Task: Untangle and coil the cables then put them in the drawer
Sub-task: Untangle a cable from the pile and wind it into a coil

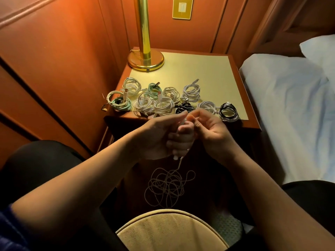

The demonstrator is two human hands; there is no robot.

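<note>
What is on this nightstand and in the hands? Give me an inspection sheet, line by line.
Surface: nightstand with a pale top, far half bare.
Job's things: coiled cables in white, mint and black, grouped along the near edge; no open drawer seen.
Clutter: brass lamp base at the far left corner.
Hands: left hand grips a white cable; right hand pinches it near the top.
Cables: the white cable hangs down into a loose tangle between the knees.
Surroundings: bed on the right, wood panelling behind, cushioned seat below.
</note>
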